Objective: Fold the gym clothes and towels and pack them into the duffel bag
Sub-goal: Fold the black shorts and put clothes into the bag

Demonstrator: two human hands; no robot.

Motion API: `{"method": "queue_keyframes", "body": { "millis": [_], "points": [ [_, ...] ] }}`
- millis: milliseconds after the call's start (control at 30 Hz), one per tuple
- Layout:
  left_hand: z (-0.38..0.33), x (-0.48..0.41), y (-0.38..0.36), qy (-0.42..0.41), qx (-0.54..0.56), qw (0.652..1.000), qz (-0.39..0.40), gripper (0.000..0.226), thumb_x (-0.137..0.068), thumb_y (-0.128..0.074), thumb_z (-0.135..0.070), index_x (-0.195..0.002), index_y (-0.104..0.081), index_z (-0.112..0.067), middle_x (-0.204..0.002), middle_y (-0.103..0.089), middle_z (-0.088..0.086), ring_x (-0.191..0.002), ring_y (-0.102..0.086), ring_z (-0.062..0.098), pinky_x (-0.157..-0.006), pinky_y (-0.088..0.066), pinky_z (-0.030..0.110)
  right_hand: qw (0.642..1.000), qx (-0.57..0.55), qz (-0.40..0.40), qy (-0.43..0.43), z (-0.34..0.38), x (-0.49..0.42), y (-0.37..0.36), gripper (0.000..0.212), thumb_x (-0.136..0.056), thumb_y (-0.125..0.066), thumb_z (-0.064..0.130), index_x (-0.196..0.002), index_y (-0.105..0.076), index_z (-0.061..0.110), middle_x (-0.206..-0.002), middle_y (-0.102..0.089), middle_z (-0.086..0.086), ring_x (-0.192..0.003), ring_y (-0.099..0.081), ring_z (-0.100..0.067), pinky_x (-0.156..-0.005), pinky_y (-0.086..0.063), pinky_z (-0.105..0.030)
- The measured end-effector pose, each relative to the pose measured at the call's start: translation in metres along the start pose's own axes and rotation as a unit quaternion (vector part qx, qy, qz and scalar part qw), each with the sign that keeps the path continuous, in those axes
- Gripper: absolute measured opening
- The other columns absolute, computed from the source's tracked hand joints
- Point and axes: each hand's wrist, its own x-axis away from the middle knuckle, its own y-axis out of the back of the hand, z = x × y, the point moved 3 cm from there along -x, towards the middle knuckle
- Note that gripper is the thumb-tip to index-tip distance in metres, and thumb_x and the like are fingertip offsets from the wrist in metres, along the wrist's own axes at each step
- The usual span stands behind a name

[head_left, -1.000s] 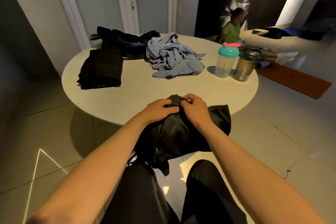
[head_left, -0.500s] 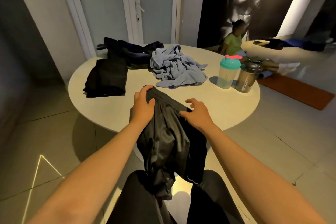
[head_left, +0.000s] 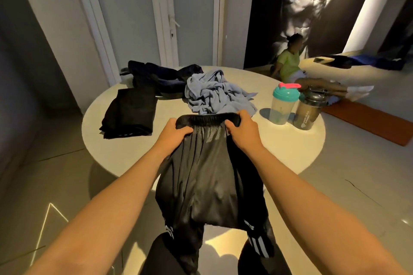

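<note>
While the shorts (head_left: 207,174) hang unfolded over the table (head_left: 279,152) edge, your left hand (head_left: 172,133) and right hand (head_left: 242,128) each grip a waistband end. One black piece (head_left: 131,114) lies folded at left; the blue heap (head_left: 214,94) and dark heap (head_left: 161,73) remain unfolded. No bag shows.

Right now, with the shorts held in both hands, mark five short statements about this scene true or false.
1. The left hand and right hand both grip the waistband of the black shorts. True.
2. The blue cloth is neatly folded. False: it lies crumpled in a heap.
3. The teal-lidded shaker and the dark shaker stand upright side by side on the table. True.
4. The folded black garment lies right of the shakers. False: it lies on the table's left side.
5. The black shorts lie folded on the table. False: they hang unfolded past its near edge.
</note>
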Motion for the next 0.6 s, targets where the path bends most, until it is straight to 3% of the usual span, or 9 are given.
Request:
{"method": "queue_keyframes", "body": {
  "millis": [100,167,333,467,533,600],
  "points": [
    [0.001,-0.006,-0.004,-0.003,-0.009,1.0,0.009,0.033,-0.085,-0.076,-0.031,-0.107,-0.061,-0.012,-0.1,-0.066,0.003,-0.091,-0.063,0.017,-0.071,-0.045,0.03,0.997,0.009,0.063,-0.039,-0.006,-0.005,-0.003,0.028,-0.09,-0.064,0.032,-0.093,-0.059,0.004,-0.088,-0.067,-0.011,-0.083,-0.06,-0.03,-0.07,-0.045,-0.042],
    [0.001,-0.005,-0.007,-0.005,-0.007,0.999,0.048,0.03,-0.085,-0.078,-0.031,-0.102,-0.061,-0.012,-0.095,-0.066,0.002,-0.085,-0.063,0.016,-0.072,-0.047,0.031,0.993,0.011,0.103,-0.053,-0.008,-0.004,-0.007,0.032,-0.089,-0.061,0.034,-0.082,-0.062,0.003,-0.083,-0.067,-0.014,-0.076,-0.057,-0.028,-0.068,-0.043,-0.038],
    [0.009,-0.006,-0.011,-0.006,-0.031,0.99,0.139,0.03,-0.085,-0.078,-0.041,-0.091,-0.069,-0.013,-0.091,-0.068,0.007,-0.084,-0.06,0.021,-0.078,-0.047,0.035,0.956,0.144,0.25,-0.049,-0.015,-0.001,-0.029,0.052,-0.097,-0.054,0.044,-0.06,-0.037,0.012,-0.058,-0.037,-0.008,-0.056,-0.033,-0.022,-0.055,-0.026,-0.033],
    [0.017,-0.011,-0.008,-0.028,-0.233,0.964,0.124,0.027,-0.088,-0.065,-0.05,-0.069,-0.064,-0.03,-0.101,-0.053,0.01,-0.107,-0.043,0.027,-0.09,-0.035,0.034,0.92,0.243,0.308,0.001,-0.022,0.004,-0.038,0.05,-0.098,-0.059,0.039,-0.065,-0.046,0.003,-0.058,-0.039,-0.014,-0.058,-0.034,-0.025,-0.051,-0.022,-0.033],
    [0.021,-0.009,-0.005,-0.012,-0.311,0.94,0.137,0.038,-0.078,-0.048,-0.065,-0.062,-0.059,-0.033,-0.1,-0.051,0.007,-0.113,-0.04,0.03,-0.096,-0.033,0.035,0.909,0.282,0.306,0.009,-0.023,0.007,-0.038,0.048,-0.099,-0.06,0.037,-0.07,-0.048,0.002,-0.057,-0.039,-0.012,-0.056,-0.035,-0.024,-0.051,-0.024,-0.033],
    [0.023,-0.008,-0.002,-0.012,-0.368,0.917,0.151,0.04,-0.078,-0.044,-0.066,-0.067,-0.062,-0.033,-0.106,-0.049,0.004,-0.118,-0.037,0.03,-0.103,-0.031,0.036,0.911,0.307,0.275,0.003,-0.026,0.006,-0.038,0.039,-0.098,-0.062,0.032,-0.075,-0.049,0.003,-0.058,-0.037,-0.007,-0.058,-0.038,-0.024,-0.059,-0.031,-0.031]
  ]
}}
